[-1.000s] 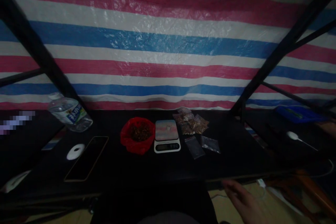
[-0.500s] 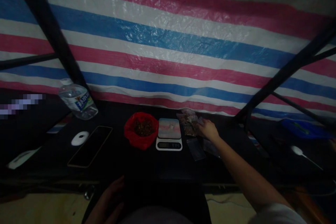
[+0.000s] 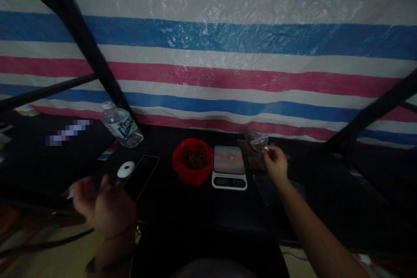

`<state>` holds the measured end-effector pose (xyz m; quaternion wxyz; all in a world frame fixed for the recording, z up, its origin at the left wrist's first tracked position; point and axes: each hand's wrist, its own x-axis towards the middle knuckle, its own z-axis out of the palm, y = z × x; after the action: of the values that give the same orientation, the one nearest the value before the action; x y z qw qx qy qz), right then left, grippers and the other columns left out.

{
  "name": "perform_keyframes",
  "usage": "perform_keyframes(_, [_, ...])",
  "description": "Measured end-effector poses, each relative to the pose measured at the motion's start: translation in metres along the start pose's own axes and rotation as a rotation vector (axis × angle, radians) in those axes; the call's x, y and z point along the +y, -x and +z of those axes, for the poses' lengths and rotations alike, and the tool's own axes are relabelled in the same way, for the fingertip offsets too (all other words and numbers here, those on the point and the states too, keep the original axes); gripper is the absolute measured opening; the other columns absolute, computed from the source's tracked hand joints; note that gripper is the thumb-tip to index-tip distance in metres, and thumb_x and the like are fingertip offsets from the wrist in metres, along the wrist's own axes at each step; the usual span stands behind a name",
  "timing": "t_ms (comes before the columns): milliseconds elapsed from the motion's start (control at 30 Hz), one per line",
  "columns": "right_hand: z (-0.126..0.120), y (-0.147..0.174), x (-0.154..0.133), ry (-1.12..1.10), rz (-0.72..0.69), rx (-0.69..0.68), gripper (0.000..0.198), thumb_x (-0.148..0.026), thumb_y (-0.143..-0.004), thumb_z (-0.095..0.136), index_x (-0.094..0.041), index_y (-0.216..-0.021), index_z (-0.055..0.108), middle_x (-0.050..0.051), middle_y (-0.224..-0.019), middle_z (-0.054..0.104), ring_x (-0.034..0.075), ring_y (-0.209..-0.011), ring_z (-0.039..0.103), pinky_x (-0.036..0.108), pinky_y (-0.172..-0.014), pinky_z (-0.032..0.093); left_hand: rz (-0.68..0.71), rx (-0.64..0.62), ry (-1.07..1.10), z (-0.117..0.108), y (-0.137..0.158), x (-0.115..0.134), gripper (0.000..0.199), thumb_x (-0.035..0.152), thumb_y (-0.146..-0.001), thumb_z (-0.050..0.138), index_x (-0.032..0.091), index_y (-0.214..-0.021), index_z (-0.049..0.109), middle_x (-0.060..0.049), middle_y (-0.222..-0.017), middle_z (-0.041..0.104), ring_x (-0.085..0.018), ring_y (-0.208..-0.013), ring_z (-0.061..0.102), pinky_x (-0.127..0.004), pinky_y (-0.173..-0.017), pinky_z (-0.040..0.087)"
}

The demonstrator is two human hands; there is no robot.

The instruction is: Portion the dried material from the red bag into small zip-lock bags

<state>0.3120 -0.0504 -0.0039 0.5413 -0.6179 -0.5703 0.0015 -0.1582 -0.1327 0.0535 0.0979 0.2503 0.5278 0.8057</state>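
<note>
My right hand (image 3: pixel 276 165) pinches a small clear zip bag (image 3: pixel 259 141) by its edge, above other small filled bags (image 3: pixel 256 163) to the right of the scale. What the pinched bag holds is too dim to make out. My left hand (image 3: pixel 109 210) is raised at the table's front left, near the phone, its fingers apart and nothing visible in them. Between the hands stand a white digital scale (image 3: pixel 230 181) with a small pale object on its plate, and a red plastic bag (image 3: pixel 182 169) open at the top, holding small brown pieces.
A dark phone (image 3: pixel 143 176) and a white ring-shaped object (image 3: pixel 125 169) lie left of the red bag. Behind them a clear plastic bottle (image 3: pixel 122 126) leans by a black frame post (image 3: pixel 94 61). A flat clear bag (image 3: pixel 265 191) lies on the black table.
My left hand has risen from my lap to the front left of the table. My right hand has lifted a small bag off the pile. The view has turned left.
</note>
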Motion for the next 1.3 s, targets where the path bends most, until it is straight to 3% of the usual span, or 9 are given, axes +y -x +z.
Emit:
perform_keyframes(133, [0.019, 0.011, -0.056, -0.173, -0.158, 0.042, 0.013, -0.028, -0.077, 0.063, -0.020, -0.088, 0.062, 0.007, -0.101, 0.061, 0.022, -0.098, 0.059, 0.040, -0.087, 0.048, 0.077, -0.153, 0.493, 0.085, 0.011, 0.015, 0.035, 0.009, -0.065, 0.062, 0.018, -0.098, 0.054, 0.002, -0.085, 0.063, -0.010, -0.070, 0.059, -0.021, -0.060, 0.045])
perform_keyframes(200, [0.029, 0.017, -0.079, -0.244, -0.203, 0.045, 0.010, -0.024, -0.078, 0.063, -0.021, -0.087, 0.062, 0.007, -0.104, 0.061, 0.022, -0.101, 0.059, 0.040, -0.088, 0.049, -0.040, -0.461, 0.609, 0.127, 0.015, 0.025, 0.020, 0.014, -0.068, 0.063, 0.017, -0.085, 0.054, 0.004, -0.065, 0.058, -0.010, -0.056, 0.054, -0.022, -0.054, 0.043])
perform_keyframes(300, [0.038, 0.030, -0.100, -0.302, -0.184, -0.070, 0.011, -0.021, -0.078, 0.063, -0.021, -0.088, 0.064, 0.009, -0.112, 0.059, 0.023, -0.106, 0.059, 0.039, -0.086, 0.052, -0.191, -0.599, 0.790, 0.171, 0.017, 0.034, 0.009, 0.019, -0.078, 0.055, 0.020, -0.087, 0.052, 0.006, -0.061, 0.053, -0.008, -0.048, 0.047, -0.018, -0.044, 0.035])
perform_keyframes(400, [0.040, 0.046, -0.107, -0.360, -0.141, -0.173, 0.018, -0.018, -0.079, 0.061, -0.023, -0.095, 0.066, 0.009, -0.112, 0.062, 0.022, -0.104, 0.061, 0.038, -0.085, 0.053, -0.232, -0.889, 0.613, 0.183, 0.028, 0.031, 0.008, 0.024, -0.084, 0.052, 0.019, -0.090, 0.054, 0.007, -0.055, 0.048, -0.007, -0.041, 0.040, -0.017, -0.039, 0.027])
perform_keyframes(500, [0.037, 0.061, -0.112, -0.382, -0.125, -0.261, 0.024, -0.016, -0.079, 0.061, -0.025, -0.100, 0.068, 0.007, -0.103, 0.067, 0.021, -0.099, 0.064, 0.037, -0.087, 0.053, -0.249, -1.512, 0.199, 0.165, 0.049, 0.019, 0.025, 0.035, -0.083, 0.059, 0.014, -0.097, 0.060, 0.004, -0.060, 0.054, -0.007, -0.046, 0.043, -0.018, -0.042, 0.031])
perform_keyframes(567, [0.034, 0.070, -0.115, -0.393, -0.097, -0.320, 0.026, -0.015, -0.079, 0.060, -0.025, -0.101, 0.069, 0.006, -0.100, 0.069, 0.020, -0.096, 0.066, 0.036, -0.085, 0.054, -0.188, -1.746, 0.000, 0.142, 0.063, 0.011, 0.025, 0.035, -0.080, 0.064, 0.013, -0.090, 0.064, -0.001, -0.069, 0.059, -0.009, -0.058, 0.051, -0.019, -0.052, 0.039])
perform_keyframes(833, [0.029, 0.103, -0.129, -0.395, -0.085, -0.478, 0.036, -0.011, -0.077, 0.058, -0.025, -0.110, 0.064, 0.007, -0.105, 0.070, 0.019, -0.097, 0.066, 0.033, -0.083, 0.055, -0.210, -1.670, -0.328, 0.054, 0.096, -0.007, 0.028, 0.041, -0.083, 0.058, 0.014, -0.084, 0.062, -0.003, -0.074, 0.063, -0.013, -0.067, 0.055, -0.022, -0.059, 0.042])
perform_keyframes(1167, [0.035, 0.119, -0.131, -0.426, -0.121, -0.488, 0.040, -0.014, -0.078, 0.059, -0.025, -0.116, 0.060, 0.007, -0.115, 0.065, 0.021, -0.109, 0.060, 0.039, -0.094, 0.050, -0.242, -1.522, -0.454, 0.018, 0.106, -0.007, 0.031, 0.040, -0.087, 0.050, 0.015, -0.079, 0.066, -0.002, -0.071, 0.062, -0.013, -0.063, 0.055, -0.022, -0.059, 0.043])
perform_keyframes(1300, [0.038, 0.117, -0.131, -0.438, -0.160, -0.466, 0.031, -0.016, -0.079, 0.061, -0.025, -0.108, 0.064, 0.008, -0.119, 0.061, 0.022, -0.112, 0.057, 0.041, -0.096, 0.049, -0.121, -1.359, -0.430, 0.011, 0.118, -0.020, 0.032, 0.039, -0.087, 0.048, 0.014, -0.077, 0.065, -0.002, -0.067, 0.060, -0.012, -0.060, 0.053, -0.021, -0.056, 0.041])
